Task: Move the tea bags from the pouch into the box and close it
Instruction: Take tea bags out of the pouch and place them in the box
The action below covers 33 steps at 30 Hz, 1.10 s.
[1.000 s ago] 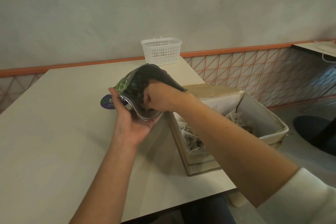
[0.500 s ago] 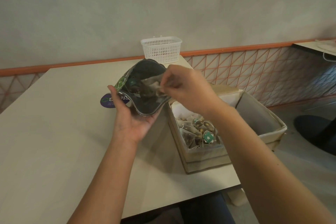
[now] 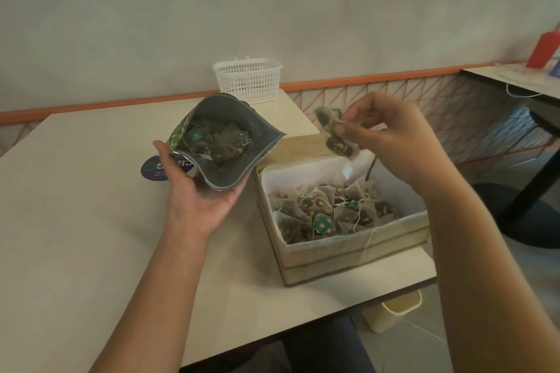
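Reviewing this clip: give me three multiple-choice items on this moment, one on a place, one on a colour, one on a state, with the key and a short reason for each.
1. Where does the white plastic mesh basket stand?
A. At the table's far edge by the wall
B. Inside the box
C. On the floor

2. What colour are the small paper tags on the tea bags in the open cardboard box?
A. Red
B. Green
C. Yellow

3. What state is the grey-lined foil pouch in?
A. Sealed flat
B. Open, with tea bags inside
C. Open and empty

Key:
1 A, the basket sits on the pale table against the wall.
2 B, green tags show among the bags.
3 B, the left hand holds it mouth-up with bags visible, while the right hand pinches pyramid tea bags above the box.
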### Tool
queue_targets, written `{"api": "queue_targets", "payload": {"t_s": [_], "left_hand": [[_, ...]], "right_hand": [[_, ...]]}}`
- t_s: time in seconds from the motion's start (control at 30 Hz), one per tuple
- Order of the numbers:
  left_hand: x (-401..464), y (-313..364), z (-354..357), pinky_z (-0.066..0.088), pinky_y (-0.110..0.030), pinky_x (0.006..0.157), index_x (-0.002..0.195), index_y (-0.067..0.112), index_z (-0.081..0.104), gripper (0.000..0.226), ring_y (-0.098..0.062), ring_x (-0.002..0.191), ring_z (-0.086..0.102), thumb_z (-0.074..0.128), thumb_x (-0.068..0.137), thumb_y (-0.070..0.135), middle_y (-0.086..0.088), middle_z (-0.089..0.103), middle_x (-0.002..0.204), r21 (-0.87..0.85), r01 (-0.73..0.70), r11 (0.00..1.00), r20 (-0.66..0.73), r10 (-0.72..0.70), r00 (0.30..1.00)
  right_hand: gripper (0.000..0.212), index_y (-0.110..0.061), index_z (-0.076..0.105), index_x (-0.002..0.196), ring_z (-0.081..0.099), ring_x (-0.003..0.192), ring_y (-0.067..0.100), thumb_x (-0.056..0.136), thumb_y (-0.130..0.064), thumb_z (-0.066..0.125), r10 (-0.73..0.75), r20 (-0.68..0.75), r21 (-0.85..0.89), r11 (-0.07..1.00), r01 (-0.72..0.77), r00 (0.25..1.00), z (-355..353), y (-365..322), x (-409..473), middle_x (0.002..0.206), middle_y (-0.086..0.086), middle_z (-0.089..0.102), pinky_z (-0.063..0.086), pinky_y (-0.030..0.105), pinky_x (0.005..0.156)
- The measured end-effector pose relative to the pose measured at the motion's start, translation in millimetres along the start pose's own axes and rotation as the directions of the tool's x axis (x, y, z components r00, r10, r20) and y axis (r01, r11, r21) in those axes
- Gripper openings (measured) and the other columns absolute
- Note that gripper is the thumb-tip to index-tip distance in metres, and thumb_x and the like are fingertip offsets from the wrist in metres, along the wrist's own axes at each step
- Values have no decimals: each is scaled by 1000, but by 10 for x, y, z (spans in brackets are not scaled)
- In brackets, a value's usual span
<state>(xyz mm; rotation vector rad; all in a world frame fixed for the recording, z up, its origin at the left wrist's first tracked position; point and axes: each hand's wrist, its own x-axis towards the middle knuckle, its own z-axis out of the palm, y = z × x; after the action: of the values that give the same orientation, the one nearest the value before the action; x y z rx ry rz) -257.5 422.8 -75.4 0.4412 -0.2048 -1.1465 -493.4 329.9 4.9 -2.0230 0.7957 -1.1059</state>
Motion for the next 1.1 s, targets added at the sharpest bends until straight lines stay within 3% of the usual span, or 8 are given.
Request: {"api": "queue_targets", "payload": {"t_s": [0.07,0.27,0.4,0.6,0.7,0.8,0.97,1.1], "left_hand": [[-4,-21,11,42,-50,112,124,16,62,76,-42,119,62,48,82,78,-21,66,127,19,-7,1000,7,7,1000],[-27,-45,42,39,-48,114,97,12,81,83,-38,121,62,39,84,82,-18,67,127,73,-11,997,5,11,1000],[-35,-47,55,39,-48,114,96,12,82,82,-38,122,61,39,84,82,-17,67,128,82,-16,997,17,14,1000],[-54,-49,70,39,-48,114,91,14,82,81,-37,122,61,38,85,81,-17,68,126,93,-27,995,19,26,999],[-52,-53,77,39,-48,114,93,13,82,81,-38,122,61,39,85,81,-17,67,127,88,-29,996,13,28,1000],[-63,-48,73,37,-48,116,95,13,82,82,-38,125,59,38,85,82,-17,66,129,98,-29,995,15,28,999],[-80,-26,60,38,-47,115,91,13,82,81,-38,123,60,39,85,82,-18,67,126,116,-36,993,-9,37,999],[-89,-3,51,40,-46,114,86,17,83,80,-36,120,63,35,86,81,-15,71,119,156,-46,987,-33,52,998]], "right_hand": [[13,-14,65,86,56,68,-2,79,-17,75,54,41,-72,996,-51,998,-60,109,-70,80,-8,65,44,5,62],[14,-25,66,84,56,64,6,80,-15,75,279,247,-412,897,-160,928,-114,446,-147,82,-7,65,46,14,58],[20,-30,70,91,62,86,15,79,-15,76,472,367,-549,806,-223,802,-99,583,-173,97,-5,67,55,35,84],[7,-32,69,88,54,94,12,83,-36,70,296,228,-571,812,-119,927,14,569,-110,113,-10,52,47,24,80],[12,-29,75,96,58,90,9,86,-27,70,451,423,-609,784,-122,786,62,583,-101,107,-13,64,43,16,73],[18,-24,75,102,64,88,14,86,-18,69,567,440,-694,707,-137,696,75,560,-71,97,-7,71,50,23,81],[16,-22,70,102,56,87,7,91,-31,62,363,360,-644,763,-52,859,175,278,19,103,-8,64,41,14,71],[32,-25,55,114,52,96,9,88,-41,63,85,236,-483,875,41,968,427,35,133,113,-7,52,47,28,86]]}}
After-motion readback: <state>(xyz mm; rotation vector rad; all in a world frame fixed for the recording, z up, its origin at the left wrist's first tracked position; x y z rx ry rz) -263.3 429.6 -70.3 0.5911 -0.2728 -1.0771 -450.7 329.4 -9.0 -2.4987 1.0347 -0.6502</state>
